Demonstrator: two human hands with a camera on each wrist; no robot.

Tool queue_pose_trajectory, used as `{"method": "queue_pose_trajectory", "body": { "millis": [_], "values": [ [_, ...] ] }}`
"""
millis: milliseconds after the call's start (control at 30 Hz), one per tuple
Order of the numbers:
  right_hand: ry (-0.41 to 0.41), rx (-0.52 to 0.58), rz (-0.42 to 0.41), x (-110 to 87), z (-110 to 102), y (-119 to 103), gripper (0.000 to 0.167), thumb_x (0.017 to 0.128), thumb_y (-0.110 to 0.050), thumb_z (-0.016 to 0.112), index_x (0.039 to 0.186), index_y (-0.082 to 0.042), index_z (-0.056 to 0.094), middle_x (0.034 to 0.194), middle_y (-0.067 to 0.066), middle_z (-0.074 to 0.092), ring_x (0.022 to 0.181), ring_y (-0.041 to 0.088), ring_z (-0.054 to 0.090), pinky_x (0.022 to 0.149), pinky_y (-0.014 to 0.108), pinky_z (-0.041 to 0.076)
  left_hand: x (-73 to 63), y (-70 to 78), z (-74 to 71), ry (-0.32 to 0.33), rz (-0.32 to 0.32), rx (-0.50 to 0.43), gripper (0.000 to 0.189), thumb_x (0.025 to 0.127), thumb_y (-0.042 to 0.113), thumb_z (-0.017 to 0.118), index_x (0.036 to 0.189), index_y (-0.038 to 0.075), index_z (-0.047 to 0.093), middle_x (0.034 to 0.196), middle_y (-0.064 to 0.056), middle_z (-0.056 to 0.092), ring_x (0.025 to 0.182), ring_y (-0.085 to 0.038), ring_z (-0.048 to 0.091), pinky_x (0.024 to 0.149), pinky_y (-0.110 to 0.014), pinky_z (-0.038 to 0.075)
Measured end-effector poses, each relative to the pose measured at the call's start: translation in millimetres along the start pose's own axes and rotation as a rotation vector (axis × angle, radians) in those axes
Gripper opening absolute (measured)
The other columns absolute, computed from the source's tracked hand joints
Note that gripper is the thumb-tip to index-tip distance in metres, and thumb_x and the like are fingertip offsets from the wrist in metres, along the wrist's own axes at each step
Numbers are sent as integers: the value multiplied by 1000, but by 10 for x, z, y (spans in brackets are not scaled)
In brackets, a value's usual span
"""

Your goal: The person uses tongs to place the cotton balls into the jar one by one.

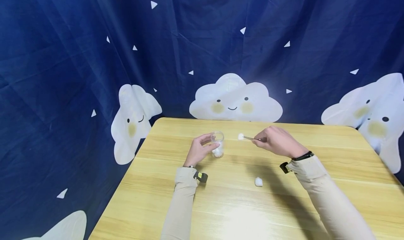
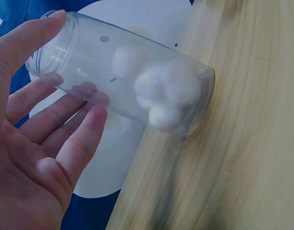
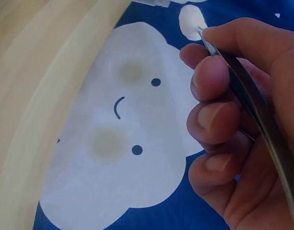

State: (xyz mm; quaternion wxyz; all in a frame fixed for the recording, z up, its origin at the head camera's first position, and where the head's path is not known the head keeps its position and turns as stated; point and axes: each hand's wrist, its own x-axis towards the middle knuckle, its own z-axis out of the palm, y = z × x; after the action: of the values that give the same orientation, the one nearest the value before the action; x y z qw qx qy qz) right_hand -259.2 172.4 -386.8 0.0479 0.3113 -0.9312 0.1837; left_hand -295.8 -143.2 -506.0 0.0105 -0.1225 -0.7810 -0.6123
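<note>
My left hand (image 1: pixel 198 150) grips a clear glass jar (image 2: pixel 96 52) around its upper part, thumb on one side and fingers on the other. Inside, several white cotton balls (image 2: pixel 168 86) lie heaped at the jar's bottom, which stands at the tabletop in the left wrist view. My right hand (image 1: pixel 279 141) pinches a pair of dark metal tweezers (image 3: pixel 262 115) between thumb and fingers. At their tips a cotton ball (image 3: pixel 191 21) is held in the air, a short way right of the jar's mouth. Another cotton ball (image 1: pixel 258 181) lies on the table, nearer than both hands.
The wooden table (image 1: pixel 151 184) has a light grain and rounded far corners. Behind it hangs a dark blue curtain (image 1: pixel 202 33) with white triangles and smiling clouds. Bright glare shows at the table's near middle.
</note>
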Motion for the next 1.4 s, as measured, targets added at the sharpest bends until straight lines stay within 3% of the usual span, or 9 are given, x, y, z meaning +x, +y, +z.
{"method": "queue_pose_trajectory", "body": {
  "millis": [200, 333, 567, 833, 1000, 1167, 1400],
  "values": [
    [17, 1, -23, 121, 7, -24, 37, 99, -22, 68, 63, -30, 60, 58, -17, 35, 51, -2, 24, 48, 19, 17, 11, -12, -4, -6, 8, -2, 58, 87, 28, 85, 138, 9, 65, 132, -10, 73, 128, -33, 66, 113, -49, 52],
    [31, -11, -42, 202, 30, -44, 39, 98, -23, 68, 62, -29, 56, 58, -16, 34, 51, -1, 25, 49, 19, 16, 1, -4, -7, -4, 1, 1, 56, 86, 29, 85, 137, 13, 67, 132, -10, 73, 127, -32, 67, 113, -49, 52],
    [24, -4, -38, 356, 76, -97, 33, 97, -25, 70, 64, -29, 63, 61, -16, 48, 52, 3, 33, 48, 22, 21, -19, -3, -3, 0, -7, 9, 55, 87, 31, 85, 136, 16, 67, 132, -8, 73, 128, -31, 67, 114, -49, 52],
    [29, -17, -65, 499, 132, -145, 36, 97, -26, 69, 63, -29, 58, 58, -17, 42, 52, 3, 35, 48, 24, 24, -19, -9, -2, -4, -6, 0, 58, 87, 30, 85, 138, 11, 65, 133, -10, 72, 128, -32, 66, 114, -51, 51],
    [45, -27, -79, 571, 154, -190, 45, 97, -26, 69, 58, -28, 48, 57, -17, 37, 52, 3, 34, 48, 24, 24, -10, -6, 2, -5, -5, -2, 58, 87, 30, 85, 139, 11, 65, 134, -13, 71, 128, -33, 66, 114, -51, 51],
    [57, -31, -85, 628, 184, -247, 36, 96, -26, 70, 62, -28, 60, 57, -17, 45, 52, 4, 39, 47, 25, 28, -10, -6, 6, -8, 11, 2, 58, 90, 29, 82, 140, 6, 63, 136, -21, 68, 128, -32, 66, 113, -51, 52],
    [50, -41, -87, 672, 203, -298, 28, 96, -25, 71, 68, -26, 68, 59, -14, 51, 55, 6, 43, 47, 25, 31, -3, 9, 7, -11, 23, 7, 59, 89, 27, 83, 140, 5, 63, 135, -19, 70, 128, -30, 66, 115, -48, 51]
  ]
}}
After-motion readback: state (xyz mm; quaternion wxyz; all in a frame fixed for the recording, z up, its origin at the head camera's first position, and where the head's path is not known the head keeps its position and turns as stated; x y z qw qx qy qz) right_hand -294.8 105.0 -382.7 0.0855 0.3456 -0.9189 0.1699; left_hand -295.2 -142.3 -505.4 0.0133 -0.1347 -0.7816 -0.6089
